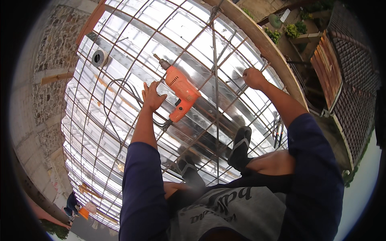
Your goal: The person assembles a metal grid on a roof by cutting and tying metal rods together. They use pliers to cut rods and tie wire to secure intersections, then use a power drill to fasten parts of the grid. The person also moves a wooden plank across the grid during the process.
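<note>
Ridged metal sheets are down, with a grid of bars laid across them, so those layers look done here. An orange drill lies on the grid, in neither hand. The left hand is spread beside it; the right hand is curled by the bars (what it pinches, if anything, I cannot tell). How much fastening is left shows too small to judge.

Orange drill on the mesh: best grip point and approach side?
Likely the handle of the orange drill, palm from the wearer's right: it slants back toward the wearer, with the trigger on its left side, where fingers could wrap. Avoid the bit, pointing away.
</note>
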{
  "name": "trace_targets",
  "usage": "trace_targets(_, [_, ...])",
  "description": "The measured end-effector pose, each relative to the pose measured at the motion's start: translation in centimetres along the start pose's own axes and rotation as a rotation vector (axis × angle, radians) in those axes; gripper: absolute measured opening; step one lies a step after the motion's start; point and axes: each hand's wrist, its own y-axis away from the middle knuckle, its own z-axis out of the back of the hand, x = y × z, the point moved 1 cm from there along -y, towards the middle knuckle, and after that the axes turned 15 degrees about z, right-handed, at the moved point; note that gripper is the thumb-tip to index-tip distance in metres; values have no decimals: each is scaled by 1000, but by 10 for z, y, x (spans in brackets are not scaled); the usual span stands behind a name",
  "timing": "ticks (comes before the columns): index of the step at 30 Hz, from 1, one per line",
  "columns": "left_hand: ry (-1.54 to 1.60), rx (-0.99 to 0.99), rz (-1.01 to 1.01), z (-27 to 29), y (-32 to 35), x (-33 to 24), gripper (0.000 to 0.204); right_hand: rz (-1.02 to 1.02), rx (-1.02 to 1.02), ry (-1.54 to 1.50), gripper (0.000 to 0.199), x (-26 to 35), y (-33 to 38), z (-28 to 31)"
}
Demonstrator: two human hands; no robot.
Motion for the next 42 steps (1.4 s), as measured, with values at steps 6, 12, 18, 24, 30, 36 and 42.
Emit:
trace_targets(6, [-13, 38, 37, 2, 0, -7, 75, 76, 132, -22, 23, -25, -8, 7])
trace_targets(12, [-8, -84, -36, -4, 1, 4, 78, -258, 180, -423, 26, 42, 15, 37])
trace_targets(18, [-14, -91, -29, -9, -2, 4, 76, -388, -32, -618, 28, 44, 34, -7])
trace_targets(24, [-32, -96, -43, -15, -8, -2, 75, -191, -88, -803, 18, 36, 40, -80])
trace_targets(30, [-10, -71, -34, -3, -2, -1, 73, -467, -132, -1156, 22, 80, 19, -71])
trace_targets(36, [299, -257, 105, 21, 12, -15, 49, -345, -57, -1029, 21, 74, -6, -76])
trace_targets(42, [522, -239, -134, 29, 58, -124, 31, -392, -56, -1024, 19, 76, -14, -73])
